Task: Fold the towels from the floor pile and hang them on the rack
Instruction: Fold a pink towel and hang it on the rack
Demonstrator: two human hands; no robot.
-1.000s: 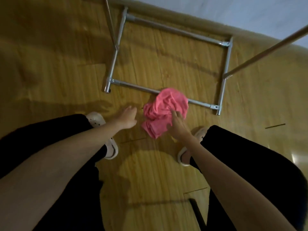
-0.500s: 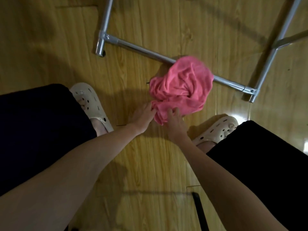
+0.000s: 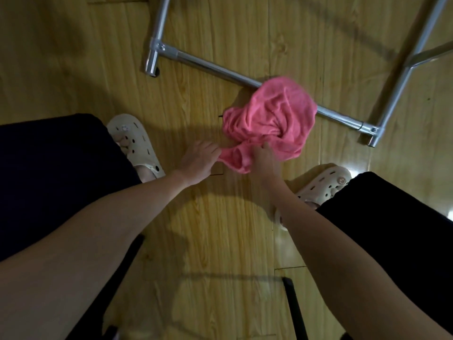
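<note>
On the wooden floor (image 3: pixel 220 229), seen from the head camera, a crumpled pink towel (image 3: pixel 272 119) lies against the rack's lower metal bar (image 3: pixel 213 67), just beyond both hands. The left hand (image 3: pixel 198 160) pinches its near-left edge; the right hand (image 3: pixel 266 160) grips the bunched near edge beside it. Cream clogs (image 3: pixel 137 143) flank them.
</note>
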